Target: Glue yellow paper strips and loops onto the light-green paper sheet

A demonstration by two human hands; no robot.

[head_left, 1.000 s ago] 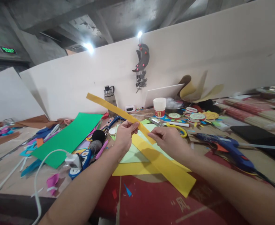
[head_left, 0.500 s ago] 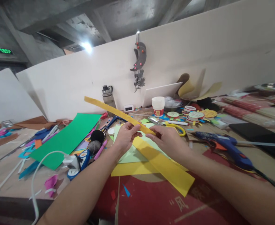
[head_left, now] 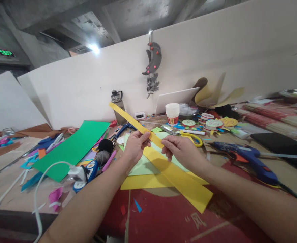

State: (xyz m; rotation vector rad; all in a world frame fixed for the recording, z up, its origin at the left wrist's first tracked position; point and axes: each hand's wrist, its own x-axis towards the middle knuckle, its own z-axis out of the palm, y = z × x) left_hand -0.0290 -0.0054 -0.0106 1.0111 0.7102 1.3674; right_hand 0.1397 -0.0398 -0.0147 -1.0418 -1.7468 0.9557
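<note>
Both my hands pinch a long narrow yellow paper strip (head_left: pixel 130 118) above the table. My left hand (head_left: pixel 135 145) grips it from the left side. My right hand (head_left: pixel 180 150) grips it just to the right, the two hands a little apart. The strip's free end rises up and to the left, toward a grey water bottle (head_left: pixel 118 106). Below my hands lie a wide yellow paper band (head_left: pixel 183 182), a pale green sheet (head_left: pixel 143 165) and another yellow sheet (head_left: pixel 143 182).
A green sheet (head_left: pixel 73 148) lies at the left beside a white power plug and cable (head_left: pixel 77 172). Yellow-handled scissors (head_left: pixel 188 135), a paper cup (head_left: pixel 172 114) and round tape rolls (head_left: pixel 212 123) sit behind my hands. A blue glue gun (head_left: pixel 249 160) lies at the right. White boards wall the back.
The strip's free end has swung from far left to steeper and nearer the bottle. My hands have stayed pinched on it and moved slightly apart along it.
</note>
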